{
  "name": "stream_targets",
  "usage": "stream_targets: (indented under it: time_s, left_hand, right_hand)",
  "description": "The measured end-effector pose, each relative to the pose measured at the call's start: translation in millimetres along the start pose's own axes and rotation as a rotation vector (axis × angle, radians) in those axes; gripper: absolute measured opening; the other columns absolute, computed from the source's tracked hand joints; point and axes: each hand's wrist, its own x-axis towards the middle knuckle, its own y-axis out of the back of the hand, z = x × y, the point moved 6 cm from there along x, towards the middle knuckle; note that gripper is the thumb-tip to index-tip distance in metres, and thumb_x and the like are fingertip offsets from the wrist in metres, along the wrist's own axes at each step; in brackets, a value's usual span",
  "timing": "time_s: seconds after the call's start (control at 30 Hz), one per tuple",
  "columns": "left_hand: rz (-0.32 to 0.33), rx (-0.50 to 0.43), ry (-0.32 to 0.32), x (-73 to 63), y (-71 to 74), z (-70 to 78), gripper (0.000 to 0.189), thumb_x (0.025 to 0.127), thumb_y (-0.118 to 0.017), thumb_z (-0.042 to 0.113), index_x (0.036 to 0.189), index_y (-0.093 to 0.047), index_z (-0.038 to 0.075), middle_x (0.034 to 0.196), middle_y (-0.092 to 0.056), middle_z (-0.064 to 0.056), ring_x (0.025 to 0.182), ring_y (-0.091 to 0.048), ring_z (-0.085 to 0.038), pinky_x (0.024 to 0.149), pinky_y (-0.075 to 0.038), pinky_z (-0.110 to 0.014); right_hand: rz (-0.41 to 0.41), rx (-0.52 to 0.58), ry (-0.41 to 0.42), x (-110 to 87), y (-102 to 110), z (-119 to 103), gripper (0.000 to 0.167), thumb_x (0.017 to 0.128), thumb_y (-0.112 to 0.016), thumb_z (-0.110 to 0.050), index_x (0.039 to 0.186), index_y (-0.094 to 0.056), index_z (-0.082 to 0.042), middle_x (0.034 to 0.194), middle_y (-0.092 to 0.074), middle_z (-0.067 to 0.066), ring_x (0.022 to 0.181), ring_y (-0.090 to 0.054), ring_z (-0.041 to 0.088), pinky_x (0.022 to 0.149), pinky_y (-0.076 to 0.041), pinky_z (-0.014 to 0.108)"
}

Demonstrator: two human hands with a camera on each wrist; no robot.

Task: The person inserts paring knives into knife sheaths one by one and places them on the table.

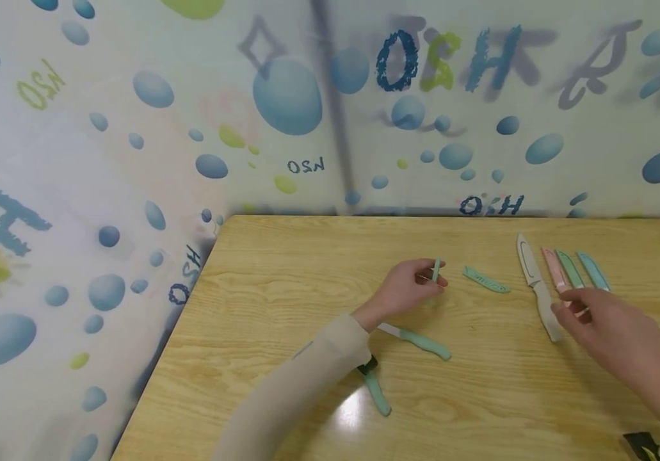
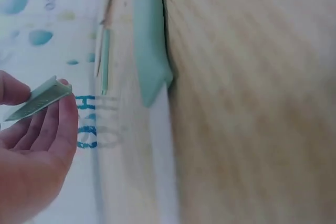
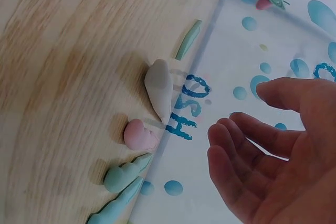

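My left hand (image 1: pixel 407 285) pinches a light green knife sheath (image 2: pixel 38 99) between thumb and fingers, above the table. A second green sheath (image 1: pixel 486 280) lies on the wood just to its right. Under my left forearm are two knives with green handles; one handle (image 1: pixel 426 344) has a white blade partly showing, while the other handle (image 1: pixel 378 394) pokes out with its blade hidden. My right hand (image 3: pixel 278 156) hovers with loosely bent fingers and nothing in it, beside a white knife (image 1: pixel 539 291) with a bare blade.
Right of the white knife, a pink knife (image 1: pixel 554 269), a green knife (image 1: pixel 569 267) and a blue knife (image 1: pixel 595 272) lie side by side, handles partly behind my right hand. A wall covering (image 1: pixel 364 147) with blue spots stands behind the wooden table (image 1: pixel 283 269).
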Motion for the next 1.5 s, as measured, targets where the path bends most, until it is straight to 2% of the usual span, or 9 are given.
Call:
stream_targets:
  time_s: [0.13, 0.27, 0.43, 0.67, 0.83, 0.97, 1.13, 1.3, 1.5]
  left_hand:
    - [0.027, -0.299, 0.049, -8.6, 5.8, -11.1, 0.043, 0.103, -0.057, 0.006, 0.145, -0.055, 0.0, 0.11, -0.074, -0.006, 0.1, -0.073, -0.016, 0.085, -0.061, -0.03]
    - [0.057, -0.556, 0.111, -16.3, 6.6, -19.4, 0.045, 0.101, -0.052, 0.004, 0.146, -0.054, -0.002, 0.119, -0.071, -0.014, 0.109, -0.072, -0.023, 0.096, -0.059, -0.037]
    - [0.11, -0.759, 0.166, -27.3, 5.9, -24.4, 0.043, 0.106, -0.052, 0.007, 0.147, -0.05, -0.006, 0.125, -0.067, -0.019, 0.115, -0.069, -0.028, 0.103, -0.056, -0.04]
    - [0.24, -0.983, 0.199, -43.5, 14.4, -31.9, 0.044, 0.105, -0.049, 0.003, 0.147, -0.047, -0.008, 0.116, -0.065, -0.014, 0.115, -0.067, -0.027, 0.109, -0.051, -0.04]
    - [0.3, -1.066, 0.194, -55.6, 25.6, -39.3, 0.045, 0.104, -0.046, 0.001, 0.148, -0.042, -0.01, 0.114, -0.067, -0.011, 0.112, -0.068, -0.024, 0.107, -0.052, -0.038]
    - [0.329, -1.102, 0.193, -64.2, 33.5, -43.5, 0.043, 0.107, -0.045, 0.003, 0.147, -0.04, -0.011, 0.114, -0.068, -0.01, 0.11, -0.069, -0.022, 0.107, -0.053, -0.037]
    - [0.353, -1.103, 0.161, -73.8, 42.6, -42.8, 0.039, 0.11, -0.043, 0.004, 0.146, -0.041, -0.011, 0.114, -0.069, -0.01, 0.111, -0.07, -0.021, 0.106, -0.053, -0.036]
    - [0.374, -1.102, 0.125, -80.2, 49.6, -41.5, 0.034, 0.11, -0.044, 0.003, 0.142, -0.046, -0.009, 0.118, -0.071, -0.01, 0.113, -0.07, -0.021, 0.104, -0.054, -0.034]
    - [0.411, -1.122, 0.103, -85.6, 57.4, -45.4, 0.036, 0.111, -0.044, 0.003, 0.144, -0.043, -0.011, 0.124, -0.07, -0.013, 0.113, -0.07, -0.02, 0.101, -0.056, -0.031]
  right_hand:
    - [-0.014, -0.004, 0.02, 0.3, -2.9, -3.0, 0.05, 0.106, -0.061, -0.031, 0.127, -0.06, 0.015, 0.098, -0.07, 0.027, 0.085, -0.067, 0.042, 0.056, -0.056, 0.05]
    - [-0.022, -0.004, 0.019, 0.0, -5.9, -4.3, 0.049, 0.105, -0.062, -0.03, 0.126, -0.061, 0.015, 0.1, -0.069, 0.028, 0.087, -0.067, 0.043, 0.057, -0.056, 0.049]
    - [-0.035, 0.011, 0.026, 0.8, -11.3, -8.7, 0.046, 0.104, -0.063, -0.029, 0.123, -0.063, 0.013, 0.102, -0.068, 0.027, 0.088, -0.068, 0.042, 0.058, -0.057, 0.049]
    - [-0.042, 0.009, 0.077, 0.3, -18.7, -20.2, 0.048, 0.105, -0.061, -0.033, 0.124, -0.063, 0.011, 0.102, -0.071, 0.023, 0.09, -0.069, 0.04, 0.062, -0.058, 0.051]
    - [-0.065, 0.029, 0.115, 1.4, -23.5, -29.5, 0.052, 0.106, -0.059, -0.037, 0.129, -0.061, 0.01, 0.103, -0.072, 0.019, 0.091, -0.069, 0.037, 0.063, -0.058, 0.049]
    - [-0.044, 0.057, 0.164, 0.2, -27.1, -40.7, 0.047, 0.105, -0.063, -0.033, 0.128, -0.063, 0.008, 0.104, -0.072, 0.015, 0.091, -0.07, 0.033, 0.066, -0.059, 0.05]
    - [0.021, 0.076, 0.227, -2.7, -29.5, -60.4, 0.041, 0.103, -0.067, -0.028, 0.127, -0.065, 0.005, 0.103, -0.072, 0.011, 0.09, -0.07, 0.03, 0.068, -0.06, 0.048]
    - [0.021, 0.109, 0.261, -3.6, -35.4, -83.3, 0.038, 0.103, -0.067, -0.026, 0.128, -0.065, 0.003, 0.108, -0.069, 0.013, 0.095, -0.069, 0.033, 0.069, -0.06, 0.048]
    - [0.029, 0.113, 0.328, -3.1, -43.8, -112.7, 0.031, 0.099, -0.071, -0.022, 0.121, -0.069, 0.0, 0.112, -0.067, 0.015, 0.096, -0.068, 0.032, 0.07, -0.06, 0.047]
